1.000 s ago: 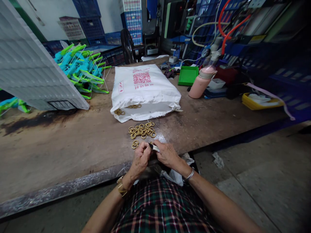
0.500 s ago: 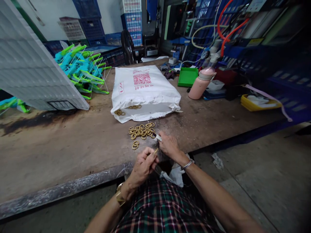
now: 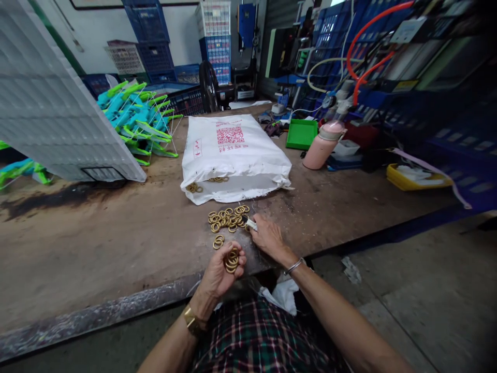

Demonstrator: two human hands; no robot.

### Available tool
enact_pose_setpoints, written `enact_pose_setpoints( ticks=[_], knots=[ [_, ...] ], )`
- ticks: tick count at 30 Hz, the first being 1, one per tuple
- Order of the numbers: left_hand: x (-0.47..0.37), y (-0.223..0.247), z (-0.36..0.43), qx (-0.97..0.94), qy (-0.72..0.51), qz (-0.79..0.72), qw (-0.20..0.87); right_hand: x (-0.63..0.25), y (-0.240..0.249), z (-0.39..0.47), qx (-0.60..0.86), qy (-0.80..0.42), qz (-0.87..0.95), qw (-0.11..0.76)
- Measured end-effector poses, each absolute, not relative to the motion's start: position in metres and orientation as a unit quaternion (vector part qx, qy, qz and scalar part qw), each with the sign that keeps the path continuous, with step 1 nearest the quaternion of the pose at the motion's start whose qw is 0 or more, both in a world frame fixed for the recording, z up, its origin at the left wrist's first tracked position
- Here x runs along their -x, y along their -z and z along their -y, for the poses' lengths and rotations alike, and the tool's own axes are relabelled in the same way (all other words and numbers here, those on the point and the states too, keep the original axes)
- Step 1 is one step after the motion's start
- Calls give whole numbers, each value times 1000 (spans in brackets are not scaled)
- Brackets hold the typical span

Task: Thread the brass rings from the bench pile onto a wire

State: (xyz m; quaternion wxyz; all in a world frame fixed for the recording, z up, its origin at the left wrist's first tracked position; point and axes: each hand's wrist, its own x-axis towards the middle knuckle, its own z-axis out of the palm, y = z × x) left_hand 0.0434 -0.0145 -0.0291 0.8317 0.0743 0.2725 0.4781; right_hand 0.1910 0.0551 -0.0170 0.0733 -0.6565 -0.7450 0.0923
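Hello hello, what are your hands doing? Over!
Left hand cupping gold rings. Right hand at loose ring pile, small tool pinched. White sack behind pile.

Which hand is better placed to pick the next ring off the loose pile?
Probably the right hand: it rests at the edge of the ring pile. The left hand is nearer the body, already holding a bunch of rings.

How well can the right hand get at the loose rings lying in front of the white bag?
Probably yes. The right hand already rests on the table at the edge of the loose rings, and nothing lies between them. It pinches a small tool.
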Motion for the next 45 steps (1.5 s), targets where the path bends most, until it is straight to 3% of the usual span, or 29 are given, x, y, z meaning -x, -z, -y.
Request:
enact_pose_setpoints(
  ticks=[9,13,20,23,27,33,41,45],
  knots=[
    [-41,26,2,-40,-485,-285,826,-197,20,-50,601,-380,624,323],
    [-45,26,1,-117,-504,-334,788,-194,18,-42,587,-471,563,341],
    [-57,26,3,-435,-538,-488,532,-183,8,-33,554,-636,417,338],
    [-58,24,2,-482,-539,-470,506,-181,6,-29,536,-669,392,335],
    [-56,28,2,-475,-523,-471,528,-179,10,-27,545,-638,419,347],
    [-55,33,4,-348,-486,-455,660,-178,15,-27,574,-493,555,346],
    [-53,32,6,-311,-487,-387,719,-180,20,-30,561,-505,573,319],
    [-51,30,6,-302,-496,-388,716,-187,20,-30,612,-378,631,291]
  ],
)
